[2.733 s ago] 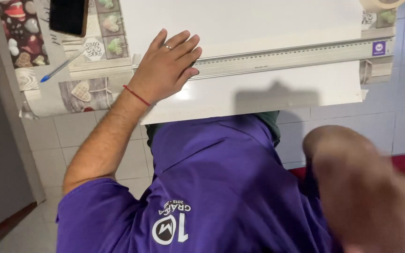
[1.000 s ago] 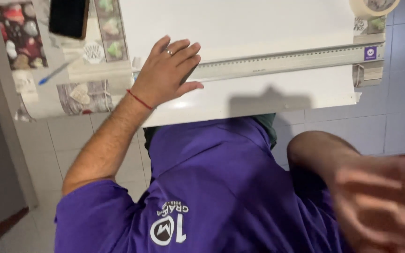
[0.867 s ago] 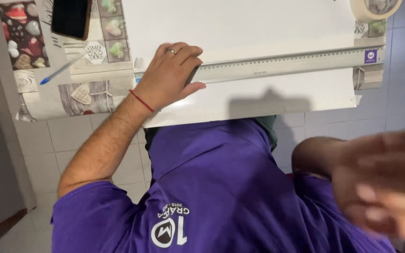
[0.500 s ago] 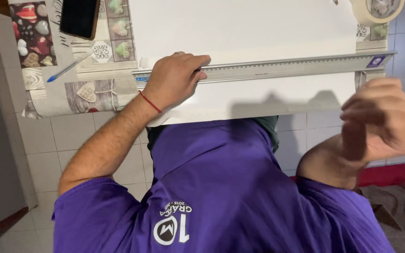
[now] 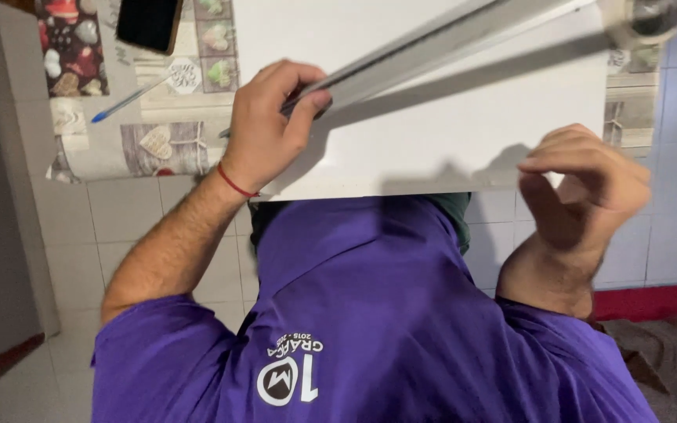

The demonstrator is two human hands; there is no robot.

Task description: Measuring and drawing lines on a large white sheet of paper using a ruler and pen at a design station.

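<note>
gripping the long ruler [image 5: 432,48] over white paper [image 5: 448,133] – left hand [image 5: 272,125]; right hand [image 5: 581,188] curled, empty – pen [image 5: 131,99], phone [image 5: 149,23] beside.

White paper sheet [image 5: 448,117], grey metal ruler [image 5: 432,55], blue pen [image 5: 131,98], black phone [image 5: 149,22]. Heart-patterned patchwork cloth [image 5: 166,145] on counter. Purple shirt [image 5: 370,313], red wrist string [image 5: 235,182].

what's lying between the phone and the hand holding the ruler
In the head view, a blue pen lies on the patterned tablecloth between the phone and the left hand.

Ruler [image 5: 432,51] looks brushed metal, perhaps aluminium; sheet [image 5: 464,133] smooth matt white paper.
</note>
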